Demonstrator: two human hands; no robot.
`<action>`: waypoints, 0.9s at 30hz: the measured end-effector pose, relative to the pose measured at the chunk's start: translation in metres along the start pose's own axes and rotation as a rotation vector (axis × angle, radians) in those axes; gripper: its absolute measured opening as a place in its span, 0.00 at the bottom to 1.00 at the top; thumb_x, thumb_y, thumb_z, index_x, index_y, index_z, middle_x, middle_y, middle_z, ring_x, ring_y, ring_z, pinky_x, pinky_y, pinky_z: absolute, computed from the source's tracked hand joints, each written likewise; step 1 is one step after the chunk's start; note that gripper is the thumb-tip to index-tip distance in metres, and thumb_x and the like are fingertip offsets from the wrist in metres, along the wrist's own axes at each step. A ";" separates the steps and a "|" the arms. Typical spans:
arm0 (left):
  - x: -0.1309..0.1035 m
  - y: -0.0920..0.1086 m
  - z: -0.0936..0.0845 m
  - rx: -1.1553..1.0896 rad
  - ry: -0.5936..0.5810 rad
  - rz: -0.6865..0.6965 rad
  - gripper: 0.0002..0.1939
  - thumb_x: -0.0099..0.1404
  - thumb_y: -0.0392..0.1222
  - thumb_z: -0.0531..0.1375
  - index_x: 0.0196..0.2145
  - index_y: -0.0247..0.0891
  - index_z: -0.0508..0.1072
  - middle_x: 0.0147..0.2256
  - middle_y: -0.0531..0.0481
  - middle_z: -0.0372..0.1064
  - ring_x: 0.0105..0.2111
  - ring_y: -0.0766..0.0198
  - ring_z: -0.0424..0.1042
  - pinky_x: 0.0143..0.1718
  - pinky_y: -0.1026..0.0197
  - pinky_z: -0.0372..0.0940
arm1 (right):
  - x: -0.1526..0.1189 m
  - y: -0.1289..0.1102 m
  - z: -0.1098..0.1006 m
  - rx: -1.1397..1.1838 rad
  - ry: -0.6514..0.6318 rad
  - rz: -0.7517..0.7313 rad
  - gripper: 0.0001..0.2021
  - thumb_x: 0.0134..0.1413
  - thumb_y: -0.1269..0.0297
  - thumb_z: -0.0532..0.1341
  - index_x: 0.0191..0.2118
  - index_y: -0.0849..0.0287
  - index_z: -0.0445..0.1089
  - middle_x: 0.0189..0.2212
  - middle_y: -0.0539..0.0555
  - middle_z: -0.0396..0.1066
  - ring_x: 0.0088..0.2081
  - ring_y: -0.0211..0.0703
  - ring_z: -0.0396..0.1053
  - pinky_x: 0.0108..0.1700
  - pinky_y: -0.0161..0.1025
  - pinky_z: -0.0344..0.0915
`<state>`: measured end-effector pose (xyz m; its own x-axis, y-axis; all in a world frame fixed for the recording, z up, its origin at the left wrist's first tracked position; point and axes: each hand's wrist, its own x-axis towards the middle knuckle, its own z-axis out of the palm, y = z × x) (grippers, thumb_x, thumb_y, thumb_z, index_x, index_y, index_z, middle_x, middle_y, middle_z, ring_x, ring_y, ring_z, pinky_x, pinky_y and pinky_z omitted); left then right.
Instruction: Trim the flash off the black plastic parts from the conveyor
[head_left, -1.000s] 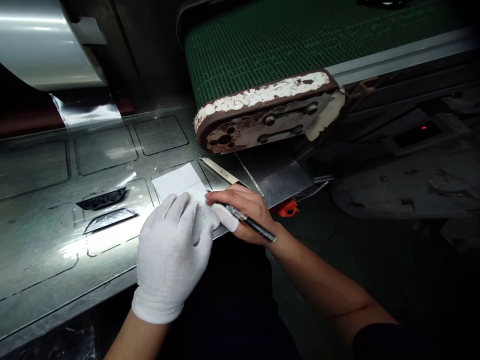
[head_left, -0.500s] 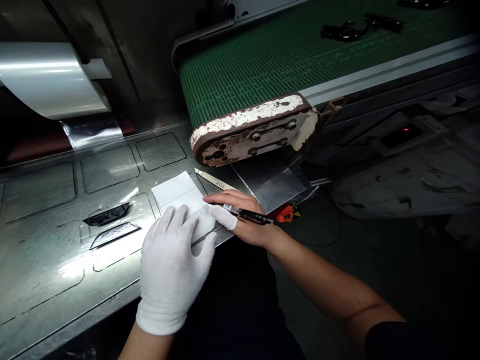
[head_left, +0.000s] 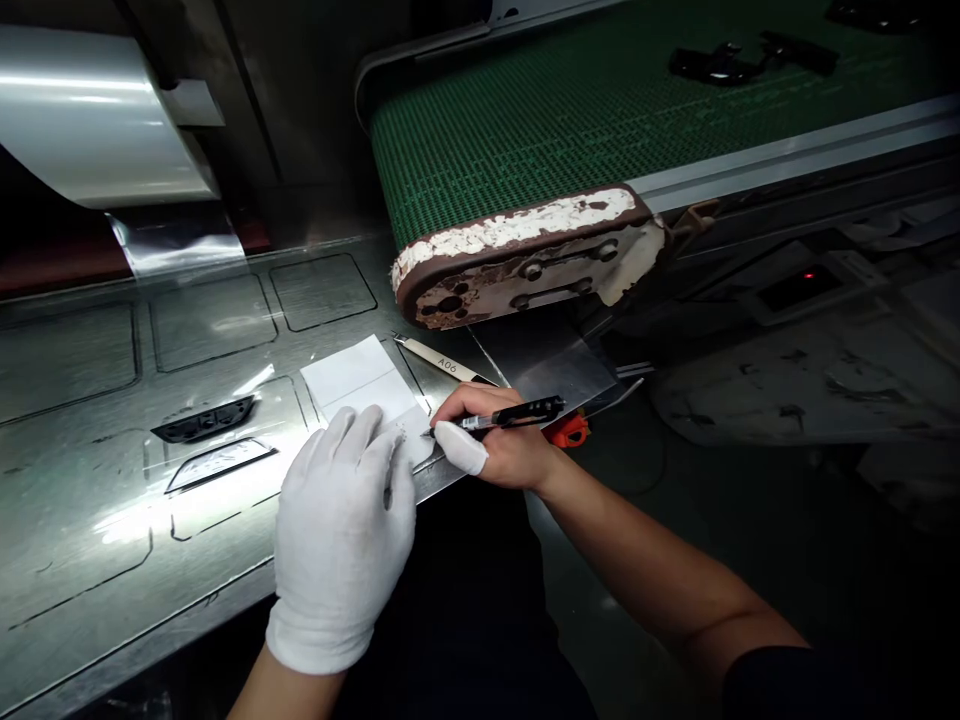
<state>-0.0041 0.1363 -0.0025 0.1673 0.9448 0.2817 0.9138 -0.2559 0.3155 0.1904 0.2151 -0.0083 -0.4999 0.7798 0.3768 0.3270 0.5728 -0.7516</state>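
Note:
A folded white sheet of paper (head_left: 356, 380) lies on the metal worktable near its front edge. My left hand (head_left: 345, 530), in a white glove, rests over the paper's lower left part with its fingers stretched out. Between the fingers of my right hand (head_left: 495, 440) is a black pen (head_left: 517, 412), its tip at the paper's right edge; I cannot tell whether it touches. White covering wraps the right thumb, and the other visible fingers are bare. Beyond that hand lies a slim beige tool marked A06 (head_left: 442, 362), with a pointed end.
Two small trim-like pieces, one black (head_left: 204, 420) and one shiny (head_left: 221, 466), lie on the marked worktable (head_left: 67, 530). A green conveyor belt (head_left: 525, 120) with black parts (head_left: 712, 64) runs behind. At the back left hangs a roll of clear film (head_left: 97, 120).
My right hand has drawn back a little to the right, with the pen tip now showing. The left thumb has come in closer to its fingers. The view has shifted slightly.

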 end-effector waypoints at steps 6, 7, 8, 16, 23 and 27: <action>0.000 -0.001 -0.001 -0.012 -0.018 -0.022 0.09 0.73 0.40 0.56 0.47 0.37 0.73 0.55 0.40 0.73 0.56 0.42 0.70 0.57 0.38 0.66 | -0.002 -0.001 0.003 -0.027 -0.001 -0.033 0.03 0.60 0.66 0.65 0.34 0.58 0.75 0.30 0.51 0.77 0.31 0.40 0.73 0.36 0.38 0.69; 0.000 -0.001 0.000 -0.015 -0.016 -0.022 0.10 0.73 0.40 0.57 0.48 0.37 0.73 0.56 0.40 0.73 0.56 0.42 0.70 0.57 0.38 0.66 | -0.001 -0.001 0.003 -0.028 -0.001 -0.036 0.03 0.59 0.66 0.65 0.34 0.58 0.75 0.30 0.51 0.77 0.31 0.40 0.73 0.36 0.38 0.69; 0.000 -0.001 0.000 -0.017 -0.010 -0.020 0.10 0.72 0.40 0.57 0.48 0.37 0.73 0.56 0.40 0.73 0.57 0.42 0.69 0.58 0.38 0.66 | -0.001 -0.001 0.003 -0.027 0.000 -0.037 0.04 0.59 0.66 0.65 0.34 0.58 0.75 0.30 0.51 0.77 0.31 0.40 0.73 0.36 0.38 0.69; -0.002 -0.001 0.000 -0.020 0.003 -0.015 0.10 0.72 0.39 0.57 0.49 0.38 0.74 0.57 0.40 0.72 0.58 0.41 0.69 0.60 0.38 0.65 | -0.002 0.002 0.004 -0.033 0.017 -0.040 0.04 0.60 0.66 0.65 0.34 0.58 0.74 0.30 0.51 0.77 0.32 0.39 0.73 0.36 0.37 0.68; 0.000 0.000 0.000 -0.019 -0.006 -0.013 0.10 0.72 0.39 0.56 0.49 0.38 0.73 0.57 0.40 0.73 0.58 0.41 0.69 0.59 0.38 0.65 | -0.002 0.001 0.004 -0.025 0.012 -0.033 0.03 0.60 0.67 0.65 0.34 0.58 0.74 0.30 0.50 0.77 0.32 0.39 0.73 0.36 0.37 0.68; -0.001 0.000 -0.001 -0.019 -0.008 -0.015 0.10 0.72 0.39 0.57 0.49 0.38 0.73 0.56 0.39 0.73 0.57 0.41 0.70 0.59 0.38 0.66 | -0.002 -0.001 0.002 -0.023 -0.005 -0.027 0.03 0.61 0.65 0.65 0.35 0.57 0.75 0.31 0.50 0.78 0.32 0.40 0.74 0.37 0.38 0.69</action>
<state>-0.0041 0.1350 -0.0022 0.1565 0.9503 0.2691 0.9092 -0.2451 0.3366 0.1891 0.2127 -0.0098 -0.5128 0.7625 0.3945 0.3318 0.5998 -0.7281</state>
